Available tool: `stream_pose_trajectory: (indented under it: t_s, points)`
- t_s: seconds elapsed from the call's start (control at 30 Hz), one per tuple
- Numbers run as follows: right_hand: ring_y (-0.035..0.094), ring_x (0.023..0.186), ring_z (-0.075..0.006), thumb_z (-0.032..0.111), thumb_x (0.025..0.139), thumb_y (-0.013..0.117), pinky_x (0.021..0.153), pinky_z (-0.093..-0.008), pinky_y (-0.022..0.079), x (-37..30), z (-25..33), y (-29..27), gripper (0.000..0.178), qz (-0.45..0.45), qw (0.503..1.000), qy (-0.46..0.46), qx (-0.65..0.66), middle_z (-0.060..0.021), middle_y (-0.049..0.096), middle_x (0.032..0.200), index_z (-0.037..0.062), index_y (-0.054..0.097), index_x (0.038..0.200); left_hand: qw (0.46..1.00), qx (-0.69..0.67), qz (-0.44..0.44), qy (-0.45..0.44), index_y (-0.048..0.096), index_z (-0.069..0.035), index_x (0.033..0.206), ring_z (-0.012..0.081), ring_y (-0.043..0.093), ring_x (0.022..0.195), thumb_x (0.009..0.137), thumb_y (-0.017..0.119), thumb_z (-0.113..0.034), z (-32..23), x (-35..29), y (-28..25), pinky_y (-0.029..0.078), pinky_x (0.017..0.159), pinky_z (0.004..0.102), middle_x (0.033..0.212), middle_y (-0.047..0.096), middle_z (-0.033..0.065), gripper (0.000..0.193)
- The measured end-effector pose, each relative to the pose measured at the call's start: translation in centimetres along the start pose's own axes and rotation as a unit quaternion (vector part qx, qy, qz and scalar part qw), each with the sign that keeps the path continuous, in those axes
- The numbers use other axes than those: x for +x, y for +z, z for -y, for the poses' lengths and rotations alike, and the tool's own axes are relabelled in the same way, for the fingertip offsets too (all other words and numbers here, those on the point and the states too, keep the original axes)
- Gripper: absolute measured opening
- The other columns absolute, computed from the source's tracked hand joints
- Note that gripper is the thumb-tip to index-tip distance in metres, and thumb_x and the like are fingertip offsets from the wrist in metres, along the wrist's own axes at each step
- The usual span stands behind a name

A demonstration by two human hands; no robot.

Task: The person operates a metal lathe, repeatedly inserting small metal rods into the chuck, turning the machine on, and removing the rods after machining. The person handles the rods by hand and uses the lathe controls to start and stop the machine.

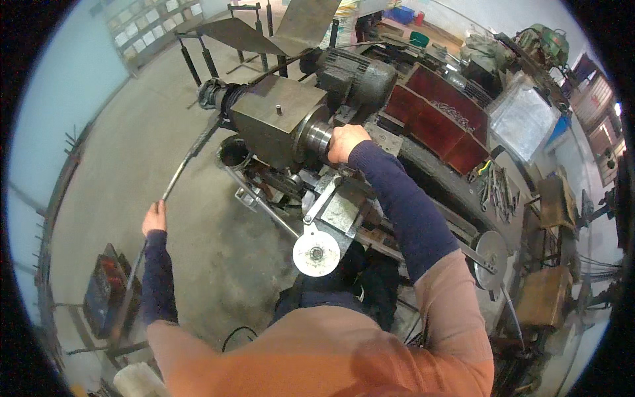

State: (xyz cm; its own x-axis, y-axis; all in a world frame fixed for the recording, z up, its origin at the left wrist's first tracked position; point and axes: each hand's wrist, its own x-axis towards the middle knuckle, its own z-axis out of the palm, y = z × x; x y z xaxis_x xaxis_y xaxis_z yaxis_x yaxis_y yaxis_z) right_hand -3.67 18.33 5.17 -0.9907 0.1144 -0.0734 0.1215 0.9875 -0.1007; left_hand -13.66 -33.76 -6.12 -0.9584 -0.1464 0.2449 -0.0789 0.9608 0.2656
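My left hand [155,218] is wrapped round a long metal bar [177,173], which slants up to the left end of a lathe's headstock [278,109]. At the headstock's right end, my right hand [347,141] is closed against the shiny round spindle nose [318,137]. Its fingertips and whatever they grip are hidden behind the back of the hand. Below it sits the lathe's carriage with a lever [321,201] and a pale round handwheel [316,253], close in front of my body.
An electric motor [357,76] stands behind the headstock. Right of it lies a dark red metal tray [433,122] with shavings, then several spanners [497,192]. A second handwheel [491,260] is at the bed's right end. A dark red-and-black box [109,291] stands on the left floor.
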Motion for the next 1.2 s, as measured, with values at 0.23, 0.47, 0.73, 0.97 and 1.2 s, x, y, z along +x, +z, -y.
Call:
stream_pose_trajectory:
  t_s: [0.23,0.47,0.73,0.97,1.2]
  points:
    - [0.057,0.080,-0.0304,0.021,0.052,0.062,0.075,-0.0384,0.044,-2.5,-0.4,-0.6,0.028,-0.100,0.994,-0.046,0.009,-0.0139,0.063,0.077,0.0044,0.066,0.075,0.992,0.086,0.031,0.082,0.056,-0.005,0.101,0.0375,0.060,0.079,0.078,0.056,-0.046,-7.6,-7.1,-3.2,0.047,0.070,0.0448,0.085,0.063,0.0183,0.047]
    - [0.050,0.084,-0.0294,0.015,0.049,0.062,0.071,-0.0371,0.045,-13.8,2.1,0.3,0.035,-0.222,0.927,-0.257,0.156,-0.0110,0.057,0.089,0.0018,0.063,0.081,0.801,-0.458,0.251,0.291,0.062,0.004,0.090,0.0100,0.059,0.067,0.088,0.055,-0.018,-23.4,-11.7,-7.6,0.046,0.062,0.0239,0.074,0.063,0.0058,0.023]
    - [0.048,0.090,-0.0329,0.011,0.050,0.061,0.078,-0.0387,0.044,-18.8,1.5,-0.4,0.029,-0.292,0.904,-0.224,0.217,-0.0119,0.054,0.088,0.0029,0.061,0.078,0.613,-0.580,0.449,0.294,0.062,0.003,0.082,0.0098,0.057,0.060,0.090,0.054,-0.022,-34.4,-19.0,-4.9,0.045,0.057,0.0245,0.065,0.061,0.0050,0.027]
    - [0.052,0.091,-0.0357,0.007,0.050,0.059,0.080,-0.0405,0.044,-20.0,0.6,2.2,0.039,-0.337,0.866,-0.197,0.312,-0.0134,0.057,0.096,0.0023,0.061,0.088,0.450,-0.671,0.575,0.130,0.061,0.003,0.089,0.0179,0.062,0.061,0.092,0.048,-0.025,-34.8,-21.5,-3.4,0.050,0.061,0.0290,0.073,0.063,0.0095,0.031]
    - [0.053,0.089,-0.0349,0.003,0.050,0.059,0.079,-0.0397,0.044,-20.0,0.2,2.7,0.038,-0.336,0.864,-0.189,0.323,-0.0136,0.057,0.094,0.0019,0.061,0.088,0.447,-0.657,0.602,0.083,0.061,0.002,0.081,0.0195,0.062,0.059,0.091,0.049,-0.029,-35.2,-21.8,-2.7,0.049,0.058,0.0278,0.068,0.062,0.0113,0.034]
